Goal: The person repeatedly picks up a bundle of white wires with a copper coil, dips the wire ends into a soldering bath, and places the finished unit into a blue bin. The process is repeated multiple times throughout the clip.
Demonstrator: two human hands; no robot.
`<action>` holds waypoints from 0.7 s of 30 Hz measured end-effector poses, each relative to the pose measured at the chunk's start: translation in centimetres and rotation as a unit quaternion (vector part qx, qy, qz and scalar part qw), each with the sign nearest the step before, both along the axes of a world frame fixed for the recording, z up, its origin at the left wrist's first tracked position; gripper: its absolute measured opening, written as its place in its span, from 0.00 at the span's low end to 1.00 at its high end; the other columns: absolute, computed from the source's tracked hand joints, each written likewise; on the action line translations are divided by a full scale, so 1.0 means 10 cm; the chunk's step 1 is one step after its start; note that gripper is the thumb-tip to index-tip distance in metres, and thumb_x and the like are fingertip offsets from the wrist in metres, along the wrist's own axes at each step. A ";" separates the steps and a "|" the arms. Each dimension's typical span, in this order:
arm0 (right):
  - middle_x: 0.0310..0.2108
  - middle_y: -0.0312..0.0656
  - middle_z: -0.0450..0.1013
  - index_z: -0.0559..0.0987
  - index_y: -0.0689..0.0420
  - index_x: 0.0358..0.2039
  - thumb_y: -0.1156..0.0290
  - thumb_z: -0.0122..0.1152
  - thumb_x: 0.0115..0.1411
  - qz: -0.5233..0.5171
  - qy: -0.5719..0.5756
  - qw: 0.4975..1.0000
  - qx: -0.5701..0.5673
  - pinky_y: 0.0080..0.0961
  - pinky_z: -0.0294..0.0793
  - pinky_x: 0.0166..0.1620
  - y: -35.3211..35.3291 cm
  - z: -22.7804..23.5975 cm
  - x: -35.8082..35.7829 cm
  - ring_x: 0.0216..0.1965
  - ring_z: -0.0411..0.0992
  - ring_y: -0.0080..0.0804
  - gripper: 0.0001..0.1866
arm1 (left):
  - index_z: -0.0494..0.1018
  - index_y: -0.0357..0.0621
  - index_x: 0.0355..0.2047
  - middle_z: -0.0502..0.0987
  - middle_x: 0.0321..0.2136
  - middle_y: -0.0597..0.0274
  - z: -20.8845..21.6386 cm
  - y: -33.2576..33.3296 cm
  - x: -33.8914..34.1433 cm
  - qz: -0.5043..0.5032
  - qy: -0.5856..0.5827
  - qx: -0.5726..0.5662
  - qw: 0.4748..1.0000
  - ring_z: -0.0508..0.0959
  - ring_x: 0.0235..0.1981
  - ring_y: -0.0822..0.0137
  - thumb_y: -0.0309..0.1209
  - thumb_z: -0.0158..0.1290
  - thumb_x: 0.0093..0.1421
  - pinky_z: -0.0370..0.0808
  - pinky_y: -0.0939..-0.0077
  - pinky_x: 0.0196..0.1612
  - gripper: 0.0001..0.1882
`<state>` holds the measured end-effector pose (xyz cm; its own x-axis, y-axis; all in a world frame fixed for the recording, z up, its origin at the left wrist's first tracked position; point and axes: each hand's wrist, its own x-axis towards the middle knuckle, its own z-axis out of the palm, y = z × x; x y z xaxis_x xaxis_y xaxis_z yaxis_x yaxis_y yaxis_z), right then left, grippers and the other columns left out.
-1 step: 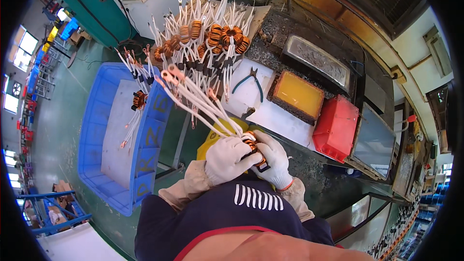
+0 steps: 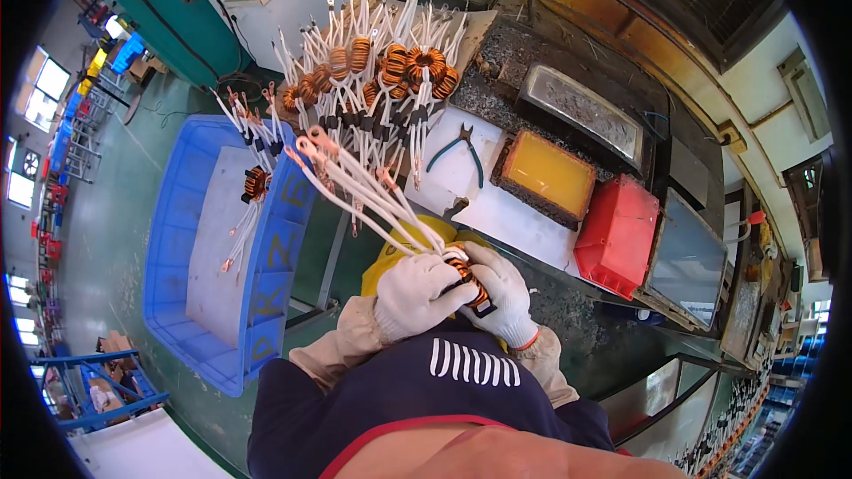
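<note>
A toroidal coil (image 2: 473, 282) wound with copper wire is held in front of my body. My left hand (image 2: 415, 291), in a white glove, closes on its left side. My right hand (image 2: 504, 294), also gloved, grips the coil from the right, fingers bent round its edge. Several thick white leads (image 2: 373, 195) run up and left from the coil to bare copper lugs. A black piece shows at the coil's lower end. Parts of the winding are hidden behind my fingers.
Many similar coils (image 2: 426, 65) stand heaped on the bench, beside green-handled pliers (image 2: 464, 153). Farther right are a yellow-filled tray (image 2: 548, 176), a metal-rimmed bath (image 2: 581, 111) and a red bin (image 2: 619, 235). A blue crate (image 2: 266, 275) at left has another coil (image 2: 256, 184) hanging over its edge.
The lug ends of the held coil's leads have shifted slightly to the right. Both hands keep nearly the same place and grip.
</note>
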<state>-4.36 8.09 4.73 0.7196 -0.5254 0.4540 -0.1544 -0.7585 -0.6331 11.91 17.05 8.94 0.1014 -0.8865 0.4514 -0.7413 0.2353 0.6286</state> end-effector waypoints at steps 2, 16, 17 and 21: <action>0.52 0.50 0.72 0.76 0.57 0.39 0.69 0.73 0.41 0.024 0.019 0.997 0.070 0.36 0.73 0.50 0.01 -0.08 -0.06 0.49 0.73 0.46 0.22 | 0.77 0.43 0.33 0.77 0.27 0.58 -0.06 0.06 0.02 -0.024 0.056 0.058 0.996 0.78 0.29 0.57 0.35 0.64 0.51 0.75 0.68 0.34 0.12; 0.40 0.33 0.77 0.75 0.59 0.51 0.69 0.72 0.49 -0.047 0.004 0.822 0.568 0.20 0.73 0.46 0.24 -0.66 -0.48 0.40 0.73 0.20 0.28 | 0.69 0.36 0.55 0.77 0.46 0.56 -1.01 0.31 0.59 0.019 0.445 0.356 0.822 0.76 0.48 0.66 0.44 0.50 0.65 0.70 0.72 0.53 0.26; 0.39 0.33 0.77 0.75 0.59 0.51 0.69 0.72 0.49 -0.042 0.014 0.831 0.554 0.20 0.73 0.45 0.22 -0.70 -0.49 0.39 0.73 0.20 0.28 | 0.69 0.35 0.56 0.76 0.46 0.55 -1.05 0.26 0.56 0.020 0.531 0.328 0.781 0.76 0.48 0.65 0.44 0.50 0.65 0.70 0.72 0.54 0.27; 0.40 0.33 0.77 0.75 0.59 0.52 0.69 0.73 0.49 -0.041 0.046 0.847 0.529 0.19 0.73 0.45 0.23 -0.67 -0.46 0.38 0.73 0.19 0.29 | 0.64 0.32 0.58 0.73 0.52 0.50 -1.18 0.13 0.40 -0.014 0.703 0.267 0.659 0.74 0.53 0.60 0.39 0.48 0.67 0.69 0.67 0.59 0.26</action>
